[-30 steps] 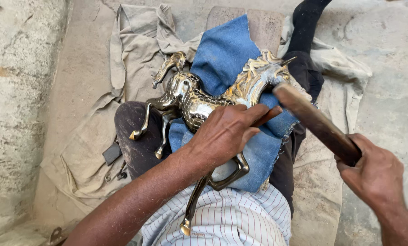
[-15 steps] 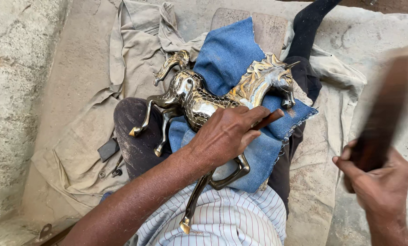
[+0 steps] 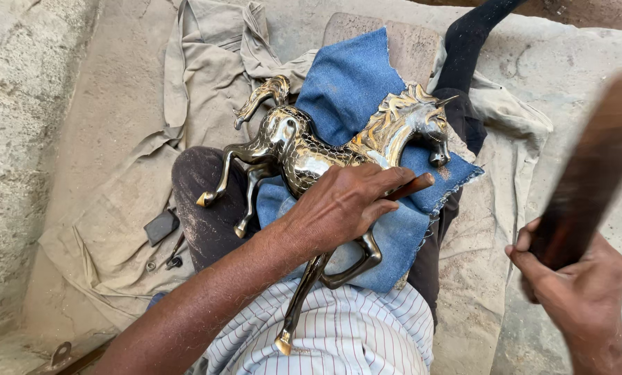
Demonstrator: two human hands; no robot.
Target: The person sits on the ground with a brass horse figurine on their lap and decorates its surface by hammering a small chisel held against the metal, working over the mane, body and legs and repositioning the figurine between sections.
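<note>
Head view is showing a brass horse (image 3: pixel 304 156) lying on its side across a blue cloth (image 3: pixel 352 83) on the person's lap. Its head is pointing right and its legs are reaching left and down toward the striped shirt (image 3: pixel 338 333). The left hand (image 3: pixel 342 205) is pressing on the horse's body, fingers curled around a thin punch (image 3: pixel 411 186) whose tip is poking out just past them. The right hand (image 3: pixel 578 292) is gripping a dark wooden mallet (image 3: pixel 592 173), fingers clenched around its lower end, with the blurred mallet raised well apart from the horse. A tan sheet (image 3: pixel 130 173) is spreading underneath, with a small dark block (image 3: pixel 161 226) lying on it near the knee.
</note>
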